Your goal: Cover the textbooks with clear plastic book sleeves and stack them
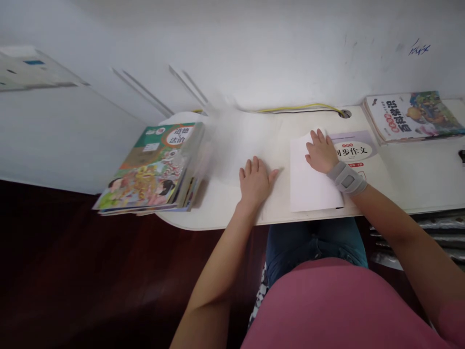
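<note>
My left hand lies on the white table with its fingers stretched out and thumb apart. Just beyond its fingertips is a pale, smeared sheet, its edges hard to make out. My right hand, with a grey wrist band, presses flat with outstretched fingers at the upper edge of a white sheet of paper. That paper overlaps the left side of a book with a purple and white cover. What lies under the right palm is hidden.
At the table's left end stands a stack of colourful books, partly over the edge. More books lie at the right. Along the wall, a yellow cable runs to a round hole. The white table has a rounded left corner.
</note>
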`<action>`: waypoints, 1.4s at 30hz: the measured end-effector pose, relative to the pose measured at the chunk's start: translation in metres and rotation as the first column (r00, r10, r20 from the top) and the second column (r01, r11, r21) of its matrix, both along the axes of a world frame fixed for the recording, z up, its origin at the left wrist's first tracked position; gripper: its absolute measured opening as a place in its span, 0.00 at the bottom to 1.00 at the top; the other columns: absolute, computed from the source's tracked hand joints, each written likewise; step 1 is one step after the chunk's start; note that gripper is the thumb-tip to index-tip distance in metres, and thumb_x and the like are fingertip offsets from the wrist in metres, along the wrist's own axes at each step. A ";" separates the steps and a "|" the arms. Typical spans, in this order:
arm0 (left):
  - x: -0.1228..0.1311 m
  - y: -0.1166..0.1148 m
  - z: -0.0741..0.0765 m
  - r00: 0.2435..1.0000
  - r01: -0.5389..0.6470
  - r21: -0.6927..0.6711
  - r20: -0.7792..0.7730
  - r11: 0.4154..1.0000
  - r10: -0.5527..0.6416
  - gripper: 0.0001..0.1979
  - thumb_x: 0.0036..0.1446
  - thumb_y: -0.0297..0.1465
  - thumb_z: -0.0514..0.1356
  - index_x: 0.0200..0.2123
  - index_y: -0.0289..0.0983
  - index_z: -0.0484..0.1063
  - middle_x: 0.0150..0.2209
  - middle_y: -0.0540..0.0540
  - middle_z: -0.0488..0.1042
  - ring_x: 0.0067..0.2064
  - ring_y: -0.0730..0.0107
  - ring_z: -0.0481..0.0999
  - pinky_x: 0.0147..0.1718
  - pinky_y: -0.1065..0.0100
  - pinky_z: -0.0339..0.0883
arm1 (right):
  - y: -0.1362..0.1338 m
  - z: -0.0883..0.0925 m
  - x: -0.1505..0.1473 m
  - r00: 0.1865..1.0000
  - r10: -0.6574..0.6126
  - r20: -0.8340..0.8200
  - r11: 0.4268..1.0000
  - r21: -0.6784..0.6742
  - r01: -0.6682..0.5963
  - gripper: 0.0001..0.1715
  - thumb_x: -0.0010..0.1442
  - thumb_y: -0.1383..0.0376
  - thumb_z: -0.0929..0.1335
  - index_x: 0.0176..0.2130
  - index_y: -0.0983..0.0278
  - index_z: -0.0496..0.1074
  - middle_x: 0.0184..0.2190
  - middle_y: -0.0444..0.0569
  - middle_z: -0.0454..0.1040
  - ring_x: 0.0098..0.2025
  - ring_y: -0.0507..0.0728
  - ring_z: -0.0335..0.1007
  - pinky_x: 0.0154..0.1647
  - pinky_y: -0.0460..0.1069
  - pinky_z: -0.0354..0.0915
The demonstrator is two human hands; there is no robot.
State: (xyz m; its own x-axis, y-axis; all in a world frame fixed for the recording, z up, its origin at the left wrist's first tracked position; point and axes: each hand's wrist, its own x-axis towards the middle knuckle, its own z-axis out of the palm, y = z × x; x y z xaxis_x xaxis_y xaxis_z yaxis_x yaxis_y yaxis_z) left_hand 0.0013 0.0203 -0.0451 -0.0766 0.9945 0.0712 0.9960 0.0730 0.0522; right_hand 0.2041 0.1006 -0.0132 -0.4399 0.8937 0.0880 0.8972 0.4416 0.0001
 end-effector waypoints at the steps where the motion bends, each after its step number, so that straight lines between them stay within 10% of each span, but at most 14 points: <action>1: 0.000 0.000 0.000 1.000 0.001 0.001 0.003 1.000 -0.001 0.38 0.65 0.47 0.35 0.64 0.22 0.53 0.66 0.31 0.54 0.66 0.44 0.51 0.61 0.47 0.48 | 0.000 0.000 -0.001 1.000 -0.001 0.022 1.000 -0.003 0.001 0.19 0.61 0.64 0.63 0.49 0.70 0.72 0.66 0.61 0.52 0.68 0.70 0.42 0.63 0.67 0.48; 23: 0.006 0.002 0.001 0.999 -0.030 -0.029 0.018 0.999 0.031 0.39 0.64 0.47 0.36 0.64 0.20 0.50 0.66 0.28 0.51 0.67 0.44 0.49 0.61 0.44 0.46 | -0.039 0.014 0.007 0.895 0.369 0.251 0.926 -0.177 -0.332 0.32 0.63 0.48 0.62 0.57 0.65 0.65 0.53 0.61 0.70 0.57 0.65 0.62 0.60 0.65 0.44; 36: 0.003 0.003 -0.002 0.998 -0.015 -0.029 0.064 0.999 0.017 0.37 0.65 0.46 0.38 0.64 0.21 0.51 0.66 0.27 0.51 0.67 0.42 0.49 0.61 0.43 0.46 | -0.051 0.000 0.002 0.910 0.391 0.140 0.918 -0.123 -0.376 0.35 0.61 0.47 0.63 0.60 0.65 0.62 0.60 0.63 0.64 0.63 0.66 0.57 0.63 0.65 0.46; 42: -0.003 0.002 -0.003 0.997 0.005 -0.045 0.080 0.999 -0.002 0.37 0.65 0.45 0.39 0.64 0.20 0.50 0.67 0.29 0.49 0.67 0.43 0.48 0.62 0.44 0.45 | -0.043 0.008 0.007 0.914 0.324 -0.245 0.942 -0.010 -0.337 0.27 0.67 0.55 0.57 0.60 0.63 0.62 0.62 0.55 0.63 0.66 0.59 0.52 0.66 0.61 0.43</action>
